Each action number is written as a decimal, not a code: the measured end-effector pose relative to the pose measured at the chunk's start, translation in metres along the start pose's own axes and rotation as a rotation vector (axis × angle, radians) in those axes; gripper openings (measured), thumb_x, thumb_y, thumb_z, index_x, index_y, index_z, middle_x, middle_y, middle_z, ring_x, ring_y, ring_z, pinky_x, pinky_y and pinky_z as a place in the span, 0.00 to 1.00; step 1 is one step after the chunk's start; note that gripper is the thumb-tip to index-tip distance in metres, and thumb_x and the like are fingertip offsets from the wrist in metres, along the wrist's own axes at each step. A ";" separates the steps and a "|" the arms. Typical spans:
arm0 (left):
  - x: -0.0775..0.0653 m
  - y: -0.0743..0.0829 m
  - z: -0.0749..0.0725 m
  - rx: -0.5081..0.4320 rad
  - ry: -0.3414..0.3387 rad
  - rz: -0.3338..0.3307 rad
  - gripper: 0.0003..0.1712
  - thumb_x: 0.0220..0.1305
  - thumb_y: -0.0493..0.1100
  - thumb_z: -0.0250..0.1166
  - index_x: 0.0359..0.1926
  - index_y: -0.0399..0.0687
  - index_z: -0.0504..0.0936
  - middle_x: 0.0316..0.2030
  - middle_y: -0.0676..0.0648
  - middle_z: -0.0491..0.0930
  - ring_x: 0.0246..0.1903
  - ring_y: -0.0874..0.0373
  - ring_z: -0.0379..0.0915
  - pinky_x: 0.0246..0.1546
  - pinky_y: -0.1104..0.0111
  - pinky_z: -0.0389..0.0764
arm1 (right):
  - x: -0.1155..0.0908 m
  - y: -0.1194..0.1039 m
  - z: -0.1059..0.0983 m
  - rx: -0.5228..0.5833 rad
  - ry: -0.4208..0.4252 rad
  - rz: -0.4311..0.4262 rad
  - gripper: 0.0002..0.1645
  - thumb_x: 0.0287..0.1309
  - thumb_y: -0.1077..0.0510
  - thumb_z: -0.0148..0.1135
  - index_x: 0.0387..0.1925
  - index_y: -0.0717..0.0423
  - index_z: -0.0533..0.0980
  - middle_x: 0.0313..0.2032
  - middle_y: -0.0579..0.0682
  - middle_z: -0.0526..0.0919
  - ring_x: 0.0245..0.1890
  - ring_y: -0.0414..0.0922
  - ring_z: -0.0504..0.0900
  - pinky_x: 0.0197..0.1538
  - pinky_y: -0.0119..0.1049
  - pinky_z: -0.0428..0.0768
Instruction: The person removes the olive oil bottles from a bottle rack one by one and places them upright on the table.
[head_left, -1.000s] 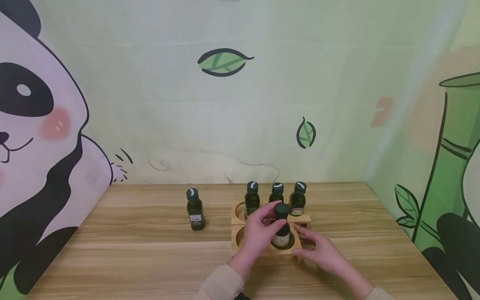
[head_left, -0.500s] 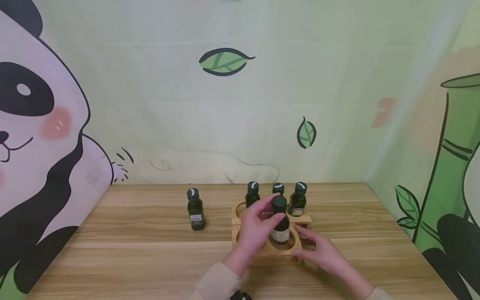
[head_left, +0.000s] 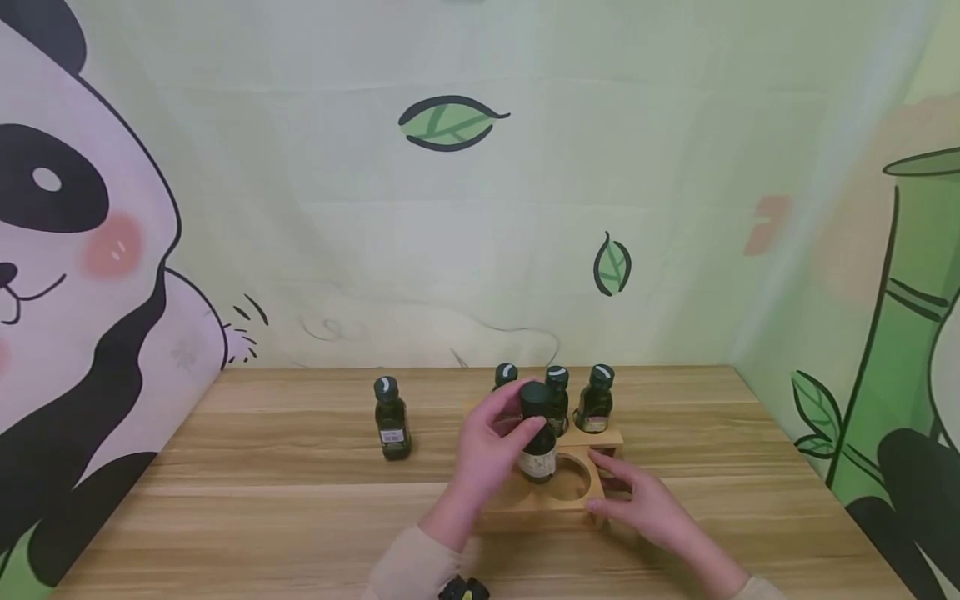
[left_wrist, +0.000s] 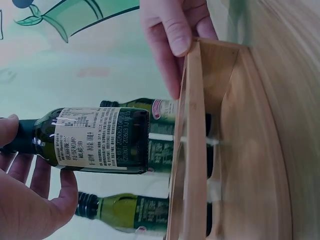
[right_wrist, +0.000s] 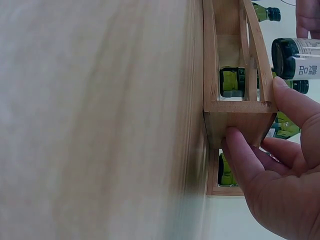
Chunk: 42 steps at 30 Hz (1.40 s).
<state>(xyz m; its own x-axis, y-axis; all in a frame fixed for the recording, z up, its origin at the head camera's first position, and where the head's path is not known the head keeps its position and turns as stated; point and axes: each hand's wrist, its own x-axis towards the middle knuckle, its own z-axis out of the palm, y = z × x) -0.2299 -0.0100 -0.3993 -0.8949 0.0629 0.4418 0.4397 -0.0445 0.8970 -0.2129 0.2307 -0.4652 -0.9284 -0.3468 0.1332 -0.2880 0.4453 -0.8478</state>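
My left hand [head_left: 480,458] pinches a small dark-green bottle [head_left: 538,465] near its black cap and holds it upright above the front row of a wooden bottle rack [head_left: 611,436]. In the left wrist view, the bottle's white printed label [left_wrist: 90,140] faces the camera and its base is out of the rack. The round front-right hole [head_left: 576,481] stands bare. My right hand [head_left: 648,504] grips the rack's front right end, thumb at the top edge and fingers against the end panel [right_wrist: 240,125]. Behind, three bottles stand in the raised back row, the middle one [head_left: 557,400] partly hidden.
Another dark bottle [head_left: 392,425] with a pale label stands alone on the wood-grain table [head_left: 300,517], left of the rack. A cloth backdrop [head_left: 337,208] with panda and leaf drawings rises behind the table. Something black [head_left: 463,590] shows at the bottom edge beside the left sleeve.
My left hand has lifted the bottle out of the front-right hole and carried it left. The right hand has stayed on the rack's end.
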 end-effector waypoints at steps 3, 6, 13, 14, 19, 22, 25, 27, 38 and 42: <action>0.001 0.000 -0.006 -0.004 0.017 -0.007 0.26 0.57 0.31 0.71 0.58 0.45 0.81 0.43 0.41 0.83 0.43 0.52 0.79 0.48 0.60 0.82 | 0.000 0.000 0.000 0.002 -0.001 0.006 0.43 0.56 0.57 0.73 0.67 0.71 0.65 0.63 0.72 0.69 0.55 0.62 0.78 0.50 0.42 0.81; 0.002 0.000 -0.013 0.000 0.041 -0.015 0.27 0.56 0.30 0.71 0.58 0.44 0.81 0.41 0.40 0.83 0.42 0.53 0.78 0.47 0.60 0.82 | 0.000 -0.001 0.001 0.006 -0.002 0.009 0.44 0.56 0.57 0.73 0.68 0.71 0.64 0.63 0.72 0.69 0.55 0.62 0.78 0.49 0.40 0.82; 0.002 0.003 -0.029 0.011 0.074 -0.020 0.26 0.56 0.28 0.71 0.58 0.40 0.81 0.44 0.39 0.83 0.44 0.51 0.78 0.49 0.57 0.81 | -0.001 -0.001 0.001 -0.002 -0.002 0.015 0.44 0.55 0.57 0.73 0.68 0.71 0.64 0.63 0.72 0.69 0.56 0.62 0.77 0.49 0.39 0.82; 0.002 0.004 -0.032 0.008 0.075 -0.019 0.26 0.57 0.28 0.71 0.58 0.40 0.81 0.45 0.39 0.83 0.44 0.51 0.78 0.49 0.57 0.81 | -0.001 -0.001 0.001 0.004 -0.003 0.017 0.44 0.55 0.57 0.73 0.68 0.71 0.64 0.63 0.72 0.68 0.56 0.63 0.77 0.49 0.38 0.82; 0.001 0.007 -0.043 0.030 0.078 -0.009 0.26 0.57 0.29 0.70 0.58 0.41 0.81 0.45 0.39 0.83 0.44 0.49 0.78 0.50 0.55 0.81 | 0.000 -0.001 0.000 0.010 -0.007 0.026 0.44 0.56 0.57 0.73 0.68 0.71 0.63 0.64 0.73 0.67 0.56 0.63 0.77 0.48 0.37 0.82; 0.001 0.007 -0.049 0.040 0.084 -0.001 0.26 0.57 0.28 0.70 0.58 0.42 0.81 0.46 0.40 0.83 0.45 0.50 0.79 0.49 0.56 0.81 | 0.000 -0.002 0.000 0.000 -0.005 0.031 0.45 0.56 0.56 0.73 0.68 0.70 0.64 0.64 0.72 0.68 0.56 0.63 0.77 0.48 0.37 0.82; 0.001 0.005 -0.055 0.061 0.098 0.015 0.26 0.56 0.28 0.70 0.57 0.44 0.82 0.46 0.42 0.84 0.44 0.52 0.79 0.48 0.56 0.81 | -0.001 -0.002 0.000 0.010 -0.008 0.032 0.45 0.56 0.56 0.73 0.68 0.71 0.63 0.64 0.73 0.67 0.56 0.64 0.77 0.49 0.37 0.82; 0.001 0.003 -0.059 0.077 0.107 0.028 0.26 0.56 0.28 0.70 0.57 0.43 0.82 0.46 0.42 0.84 0.43 0.53 0.80 0.47 0.57 0.82 | -0.001 -0.003 0.000 0.025 -0.011 0.030 0.45 0.56 0.57 0.73 0.68 0.72 0.63 0.64 0.73 0.67 0.56 0.64 0.76 0.49 0.38 0.82; -0.001 -0.002 -0.079 0.111 0.147 0.027 0.26 0.56 0.28 0.71 0.57 0.41 0.82 0.45 0.41 0.84 0.43 0.54 0.80 0.47 0.57 0.82 | -0.001 -0.002 0.000 0.044 -0.021 0.020 0.44 0.56 0.59 0.72 0.68 0.73 0.62 0.65 0.74 0.66 0.56 0.64 0.76 0.48 0.38 0.82; -0.002 -0.003 -0.087 0.104 0.153 0.020 0.25 0.57 0.27 0.70 0.57 0.39 0.81 0.45 0.39 0.83 0.43 0.56 0.79 0.47 0.59 0.81 | 0.000 0.000 0.000 0.031 -0.017 0.031 0.45 0.56 0.57 0.73 0.68 0.72 0.63 0.65 0.73 0.66 0.57 0.65 0.75 0.49 0.38 0.82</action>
<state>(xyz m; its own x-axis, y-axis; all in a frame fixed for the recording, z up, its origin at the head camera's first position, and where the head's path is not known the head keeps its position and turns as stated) -0.2357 -0.0964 -0.4041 -0.8837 -0.0897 0.4594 0.4557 0.0593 0.8882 -0.2130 0.2305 -0.4653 -0.9328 -0.3467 0.0980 -0.2511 0.4306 -0.8669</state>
